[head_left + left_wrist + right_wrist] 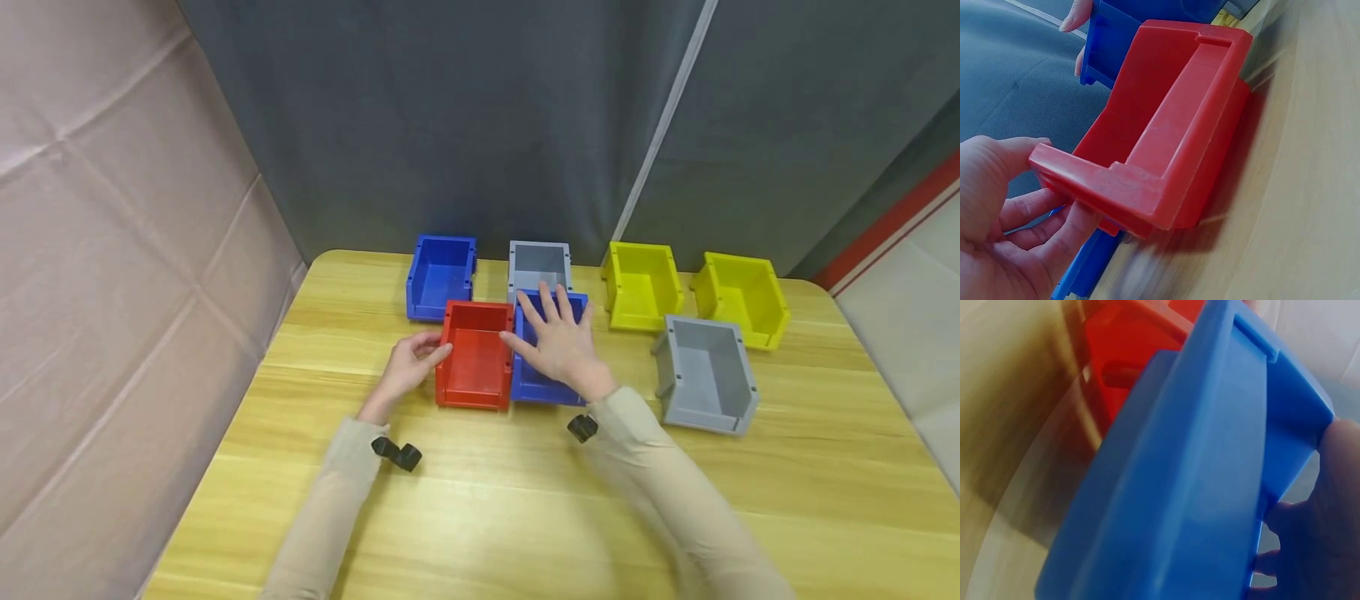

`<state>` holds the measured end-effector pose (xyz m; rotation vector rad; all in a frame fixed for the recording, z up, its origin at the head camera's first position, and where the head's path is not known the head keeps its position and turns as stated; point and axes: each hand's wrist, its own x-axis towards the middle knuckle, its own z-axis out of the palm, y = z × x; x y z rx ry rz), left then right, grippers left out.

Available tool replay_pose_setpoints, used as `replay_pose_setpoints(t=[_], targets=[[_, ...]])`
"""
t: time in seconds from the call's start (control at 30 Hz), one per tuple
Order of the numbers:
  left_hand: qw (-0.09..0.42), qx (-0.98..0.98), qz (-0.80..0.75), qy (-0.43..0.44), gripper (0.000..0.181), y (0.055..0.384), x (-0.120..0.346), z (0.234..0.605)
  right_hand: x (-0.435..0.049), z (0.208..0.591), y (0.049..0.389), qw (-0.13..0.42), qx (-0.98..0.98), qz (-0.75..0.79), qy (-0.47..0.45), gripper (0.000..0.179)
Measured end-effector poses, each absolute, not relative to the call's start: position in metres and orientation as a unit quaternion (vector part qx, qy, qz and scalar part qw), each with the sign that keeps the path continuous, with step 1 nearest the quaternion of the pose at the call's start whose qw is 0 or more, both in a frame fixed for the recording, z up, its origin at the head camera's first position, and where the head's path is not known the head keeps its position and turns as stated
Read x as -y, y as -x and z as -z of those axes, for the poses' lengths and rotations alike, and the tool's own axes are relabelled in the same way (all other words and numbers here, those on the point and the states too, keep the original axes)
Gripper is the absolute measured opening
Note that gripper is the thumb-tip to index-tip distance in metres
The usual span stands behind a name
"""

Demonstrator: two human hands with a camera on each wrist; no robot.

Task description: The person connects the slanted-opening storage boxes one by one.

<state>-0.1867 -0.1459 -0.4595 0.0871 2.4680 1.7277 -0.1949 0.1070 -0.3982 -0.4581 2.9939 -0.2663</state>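
A red bin [474, 362] stands on the table, its low front toward me. My left hand [411, 360] pinches its left wall, the thumb [1022, 150] at the rim and the fingers along the outer side. Directly right of it is a blue bin [542, 388], its left wall close against the red one. My right hand [562, 342] lies spread over this blue bin, fingers straight and apart, the thumb reaching to the rim beside the red bin. In the right wrist view the same hand [1329, 512] touches the edge of the blue bin [1197, 487].
Behind stand another blue bin [441, 279] and a grey bin [540, 258], partly covered by the right hand. Farther right are two yellow bins [643, 287], [742, 304] and a grey bin [705, 375]. A dark curtain [450, 117] hangs behind the wooden table [480, 508].
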Motion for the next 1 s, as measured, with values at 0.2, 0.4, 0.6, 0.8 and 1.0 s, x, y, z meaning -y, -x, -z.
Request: replay_pose_setpoints(t=[0.2,0.4,0.6,0.8,1.0], targets=[[0.063,-0.819,-0.569,-0.032,0.041,0.1860,0.1459,0.4606,-0.1064,0.4001,0.1946,0.058,-0.984,0.080,0.150,0.081],[0.065,-0.814,-0.576,-0.032,0.040,0.1851,0.1448,0.4594,-0.1057,0.4022,0.1941,0.051,-0.985,0.067,0.154,0.081],[0.061,-0.813,-0.579,-0.032,0.039,0.1842,0.1450,0.4581,-0.1047,0.4047,0.1953,0.046,-0.984,0.072,0.157,0.081],[0.057,-0.814,-0.578,-0.031,0.040,0.1842,0.1453,0.4587,-0.1047,0.4051,0.1961,0.043,-0.983,0.082,0.161,0.081],[0.051,-0.813,-0.578,-0.039,0.039,0.1829,0.1435,0.4584,-0.1066,0.4047,0.1947,0.041,-0.982,0.085,0.163,0.081]])
